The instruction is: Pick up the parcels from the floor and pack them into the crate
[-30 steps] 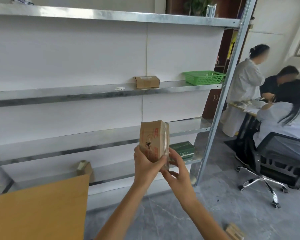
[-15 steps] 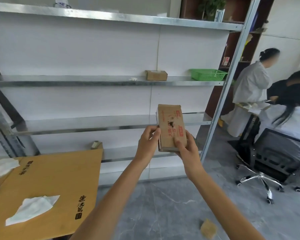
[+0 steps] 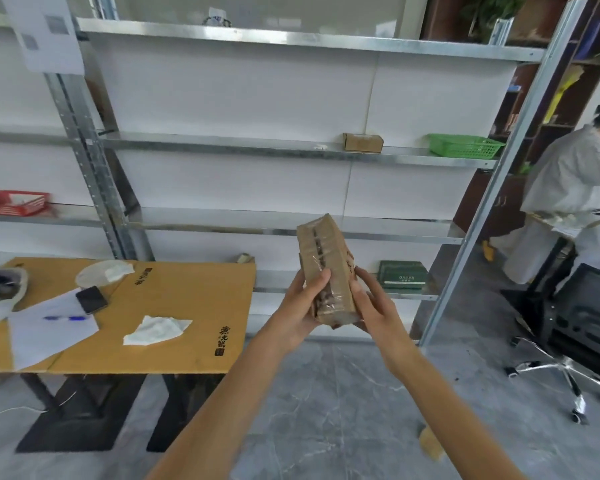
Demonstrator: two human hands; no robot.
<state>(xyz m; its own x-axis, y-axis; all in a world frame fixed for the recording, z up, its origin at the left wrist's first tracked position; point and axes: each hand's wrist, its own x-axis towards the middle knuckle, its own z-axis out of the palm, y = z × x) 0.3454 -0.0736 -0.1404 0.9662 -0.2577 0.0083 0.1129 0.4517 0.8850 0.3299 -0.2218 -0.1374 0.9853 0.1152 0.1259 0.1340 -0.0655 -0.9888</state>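
Head view, centre frame: left hand (image 3: 303, 308) and right hand (image 3: 374, 306) grip a taped brown parcel (image 3: 326, 268), fingers curled round its sides. A second parcel (image 3: 430, 441) lies on the floor (image 3: 326, 410), lower right.

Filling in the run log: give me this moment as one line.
left hand holds parcel | right hand holds parcel | parcel upright, off floor | floor parcel not yet picked up
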